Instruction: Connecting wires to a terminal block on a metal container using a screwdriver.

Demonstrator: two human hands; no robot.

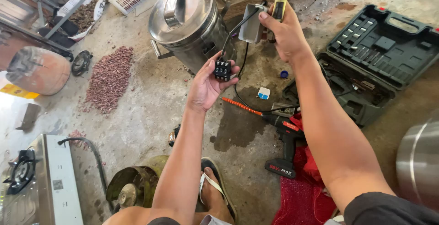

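On a stained concrete floor, seen left to right: a gas stove [41, 184] at the frame's edge, a scatter of reddish kernels [109, 79], then a lidded steel pot [187, 21] lying tilted. The person's left hand [208, 85] cradles a small black switch block [222, 70], fingers curled round it and the thumb pressed on its side; dark wires [235, 28] run up from it to a grey metal plate [252, 23]. The right hand [286, 31] holds that plate and a yellow-handled screwdriver [280, 3] together, fingers wrapped tight about both. Below lie a cordless drill [286, 136] with an orange flexible shaft [240, 106], a red cloth [304, 193] and an open tool case [379, 56]. The work appears to stand at handling the switch and its wiring, loose from the pot; any next move would likely call for freeing the screwdriver from the plate first.
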